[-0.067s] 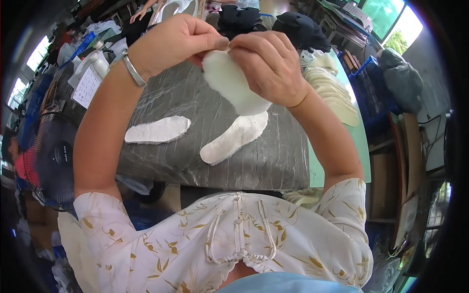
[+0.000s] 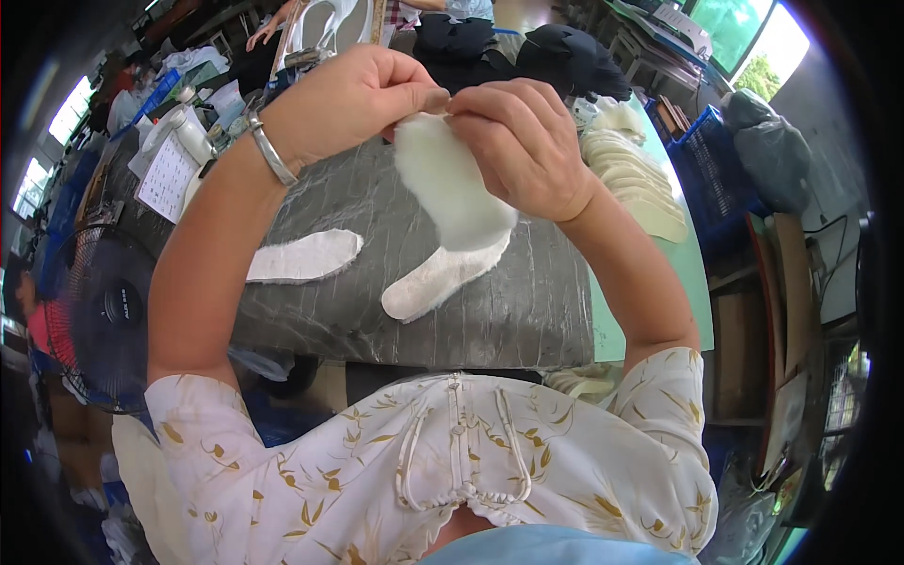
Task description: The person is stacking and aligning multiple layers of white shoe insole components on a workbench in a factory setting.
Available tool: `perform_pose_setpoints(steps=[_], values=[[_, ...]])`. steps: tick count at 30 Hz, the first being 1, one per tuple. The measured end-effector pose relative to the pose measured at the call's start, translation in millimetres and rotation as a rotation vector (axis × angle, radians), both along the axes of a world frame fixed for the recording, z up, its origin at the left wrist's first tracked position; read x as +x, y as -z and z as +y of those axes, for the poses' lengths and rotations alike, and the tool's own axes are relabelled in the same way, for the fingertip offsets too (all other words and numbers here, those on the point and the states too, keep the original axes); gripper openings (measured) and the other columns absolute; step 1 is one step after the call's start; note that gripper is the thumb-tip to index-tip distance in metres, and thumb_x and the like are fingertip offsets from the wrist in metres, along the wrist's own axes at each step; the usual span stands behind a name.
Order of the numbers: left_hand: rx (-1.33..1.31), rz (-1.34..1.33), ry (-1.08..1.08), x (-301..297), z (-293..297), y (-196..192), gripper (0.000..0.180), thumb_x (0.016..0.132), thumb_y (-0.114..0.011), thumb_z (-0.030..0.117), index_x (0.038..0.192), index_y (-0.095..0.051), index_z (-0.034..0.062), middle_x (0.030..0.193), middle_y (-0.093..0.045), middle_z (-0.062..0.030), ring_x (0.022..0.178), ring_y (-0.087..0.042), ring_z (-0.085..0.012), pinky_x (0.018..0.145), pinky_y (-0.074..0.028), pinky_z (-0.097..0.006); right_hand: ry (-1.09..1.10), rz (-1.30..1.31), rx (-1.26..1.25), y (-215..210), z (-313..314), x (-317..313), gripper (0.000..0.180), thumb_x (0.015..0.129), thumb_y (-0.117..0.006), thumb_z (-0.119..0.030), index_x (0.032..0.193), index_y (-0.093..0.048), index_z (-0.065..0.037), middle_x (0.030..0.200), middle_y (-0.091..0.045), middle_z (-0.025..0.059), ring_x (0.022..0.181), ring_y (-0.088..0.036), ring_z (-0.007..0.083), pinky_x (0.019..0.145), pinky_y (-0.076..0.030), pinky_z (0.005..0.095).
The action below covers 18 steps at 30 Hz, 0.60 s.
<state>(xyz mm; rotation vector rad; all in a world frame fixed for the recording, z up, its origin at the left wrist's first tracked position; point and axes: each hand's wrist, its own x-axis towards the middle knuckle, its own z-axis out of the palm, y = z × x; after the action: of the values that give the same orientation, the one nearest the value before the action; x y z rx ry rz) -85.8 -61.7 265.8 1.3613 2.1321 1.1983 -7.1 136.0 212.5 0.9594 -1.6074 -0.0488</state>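
Observation:
A fluffy white insole (image 2: 443, 188) hangs above the dark tabletop, pinched along its top edge between both hands. My left hand (image 2: 353, 99), its wrist in a silver bangle, grips that edge with thumb and fingers. Close beside it my right hand (image 2: 527, 141) pinches the same edge, its curled fingers covering part of the insole's upper side. On the table below lie two more white insoles: one (image 2: 306, 256) at the left, partly behind my left forearm, and another (image 2: 428, 287) nearer the middle, its far end hidden by the hanging one.
Dark, wrinkled sheeting covers the table (image 2: 377, 330). Along its right side a pale green board (image 2: 612, 325) carries a row of overlapping cream insole-shaped pieces (image 2: 640, 184). Black bundles (image 2: 570, 61) sit at the far edge. A fan (image 2: 108, 311) stands at the left. Another person's hand (image 2: 264, 36) shows at the far left.
Both hands have come down slightly. The held insole's lower end has swung toward me and left, and it hangs straighter, covering more of the middle insole.

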Motion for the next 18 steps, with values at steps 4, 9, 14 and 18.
perform_pose_setpoints(steps=[4,9,14,18], values=[[0.014,-0.087,0.017,7.0,35.5,29.4,0.019,0.093,-0.056,0.02,0.085,-0.062,0.0031,0.072,-0.057,0.0056,0.066,-0.05,-0.0013,0.058,-0.041,-0.018,0.084,-0.088,0.025,21.5,19.2,32.4,0.024,0.066,-0.062,-0.01,0.088,-0.057,-0.001,0.095,-0.059,0.0078,0.08,-0.059,0.021,0.073,-0.048,0.0325],[-0.036,-0.226,0.022,22.4,81.7,57.4,0.022,0.093,-0.057,0.023,0.082,-0.063,0.0057,0.068,-0.056,0.0055,0.062,-0.05,-0.0025,0.056,-0.041,-0.019,0.158,-0.236,-0.004,44.5,49.4,88.6,0.024,0.069,-0.063,-0.008,0.091,-0.056,-0.001,0.095,-0.06,0.0085,0.08,-0.06,0.0228,0.073,-0.049,0.0335],[0.085,-0.621,0.136,63.7,115.1,80.5,0.026,0.095,-0.055,0.032,0.096,-0.064,0.0074,0.083,-0.061,0.004,0.073,-0.054,-0.0024,0.064,-0.045,-0.019,0.245,-0.359,-0.263,60.1,75.9,114.9,0.024,0.071,-0.063,-0.005,0.094,-0.053,-0.004,0.098,-0.063,0.0088,0.083,-0.062,0.0258,0.073,-0.048,0.0341],[0.069,-0.792,0.145,74.8,134.1,104.7,0.032,0.095,-0.055,0.032,0.103,-0.064,0.0032,0.086,-0.064,0.0009,0.075,-0.057,-0.0051,0.069,-0.048,-0.02,0.251,-0.393,-0.327,71.6,94.4,127.6,0.022,0.073,-0.062,-0.002,0.092,-0.053,-0.004,0.095,-0.064,0.0067,0.083,-0.062,0.0252,0.071,-0.046,0.0346]])
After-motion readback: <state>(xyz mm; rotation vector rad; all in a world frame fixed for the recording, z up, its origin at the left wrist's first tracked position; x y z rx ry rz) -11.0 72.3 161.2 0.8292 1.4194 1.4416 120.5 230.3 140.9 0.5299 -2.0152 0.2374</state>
